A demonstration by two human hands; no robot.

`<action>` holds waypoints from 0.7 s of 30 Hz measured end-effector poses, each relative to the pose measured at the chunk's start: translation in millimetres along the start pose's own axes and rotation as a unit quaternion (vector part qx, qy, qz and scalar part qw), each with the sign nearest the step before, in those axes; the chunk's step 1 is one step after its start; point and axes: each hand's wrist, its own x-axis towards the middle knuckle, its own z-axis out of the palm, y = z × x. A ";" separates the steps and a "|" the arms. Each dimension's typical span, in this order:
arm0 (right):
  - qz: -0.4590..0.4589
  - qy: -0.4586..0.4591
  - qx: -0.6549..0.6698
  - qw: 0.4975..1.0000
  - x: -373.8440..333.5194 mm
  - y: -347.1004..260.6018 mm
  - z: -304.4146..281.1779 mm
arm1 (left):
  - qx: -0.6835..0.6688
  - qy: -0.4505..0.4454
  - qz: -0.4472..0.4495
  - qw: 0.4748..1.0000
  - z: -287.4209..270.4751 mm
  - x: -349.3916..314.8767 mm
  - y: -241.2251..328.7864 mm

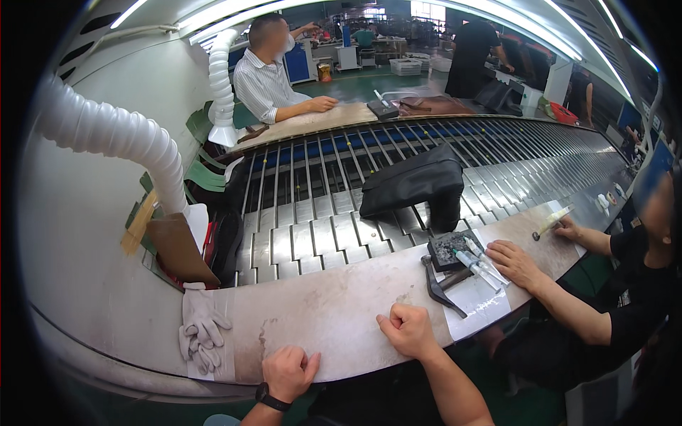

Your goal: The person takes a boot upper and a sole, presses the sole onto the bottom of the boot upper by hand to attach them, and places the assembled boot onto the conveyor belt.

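Note:
My left hand (288,373), a black band on its wrist, rests curled at the near edge of the pale bench top (320,298). Nothing shows in its fingers. My right hand (410,331) lies on the same surface as a closed fist, also with nothing visible in it. Just beyond it is a hammer-like tool (439,290) with a dark curved head and a brown handle. Several clear syringes (477,266) lie beside a dark, rough-topped block (449,250). Light grey work gloves (204,328) are at the bench's left end.
A black leather-like piece (415,183) sits on the metal slatted conveyor (312,241). At right, a co-worker's hand (515,264) rests by the syringes; their other hand is at a yellowish syringe (553,222). Another person (270,78) sits opposite. White ribbed hoses (117,131) hang left.

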 end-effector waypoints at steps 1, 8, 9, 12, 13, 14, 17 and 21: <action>-0.006 0.002 -0.002 1.000 0.5 -0.4 0.9 | 0.000 0.001 -0.003 1.000 0.4 -0.8 -1.0; -0.010 0.005 -0.010 1.000 0.7 3.1 5.7 | -0.011 0.002 -0.007 1.000 1.8 0.0 -4.0; -0.011 0.006 -0.009 1.000 0.9 0.8 4.9 | -0.009 0.005 -0.003 1.000 -0.3 0.1 -3.3; -0.018 0.014 -0.005 1.000 1.7 -2.3 4.2 | -0.008 0.005 0.001 1.000 -2.1 -0.2 -4.2; -0.018 0.014 -0.006 1.000 1.7 -0.4 5.5 | -0.009 0.005 0.003 1.000 -1.6 0.3 -5.1; -0.018 0.015 -0.007 1.000 2.0 0.6 6.2 | -0.008 0.002 0.002 1.000 -1.6 0.7 -5.8; -0.009 0.009 -0.004 1.000 1.5 -3.0 4.9 | -0.009 0.002 0.001 1.000 -0.7 -0.3 -7.2; -0.010 0.011 -0.007 1.000 -1.5 -3.9 5.8 | -0.016 0.011 0.005 1.000 -2.4 -2.0 -6.1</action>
